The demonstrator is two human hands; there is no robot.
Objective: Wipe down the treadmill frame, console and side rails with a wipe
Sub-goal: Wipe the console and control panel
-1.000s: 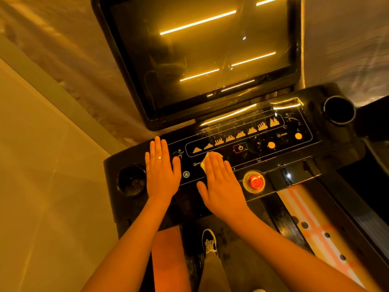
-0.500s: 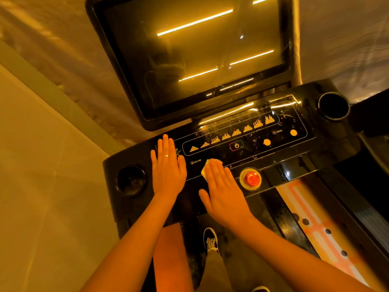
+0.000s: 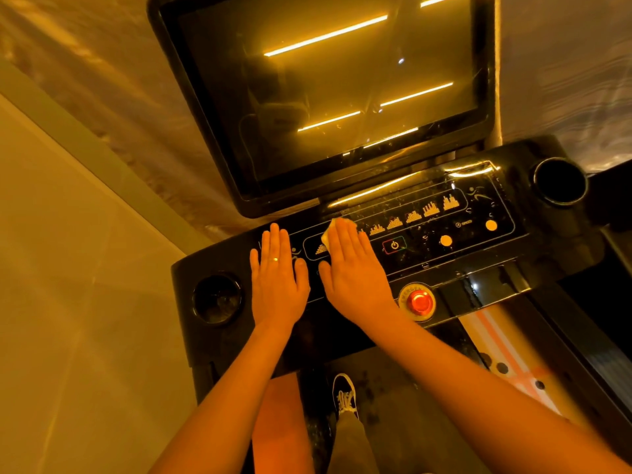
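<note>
- Pale wipe [image 3: 329,235] — folded small and pinned flat under the fingers of the right hand [image 3: 354,268]. Only an edge shows past the fingertips, over the first bar icons at the left end of the panel [image 3: 468,241].
- Right hand: palm down, fingers straight and close together, pressing the wipe onto the console [image 3: 533,254]. Nothing is pinched.
- Left hand [image 3: 277,282]: flat and bare on the console just left of the right hand, fingers straight and together, thumbs nearly meeting. It wears a ring on one finger and holds nothing.
- Governing relation: the panel's long axis runs from the hands off to the right, climbing slightly away from the person. Nearly all of it lies right of the wipe, including the other bar icons, the power key [image 3: 394,245] and two round orange keys. The right hand is the nearer one and carries the wipe, so a sweep rightward along that axis looks the natural stroke.
- Hazard, judged: the red stop button [image 3: 420,301] sits just right of the right wrist, on the near side, and a drawn-back stroke could knock it.
- Beyond the fingertips: the screen [image 3: 325,97], its foot close to the wipe.
- Changed since half a second ago: the right hand and wipe have slid away from the person, from the panel's near edge beside the stop button up to the icon row. The left hand has kept much the same spot — flat as before.
</note>
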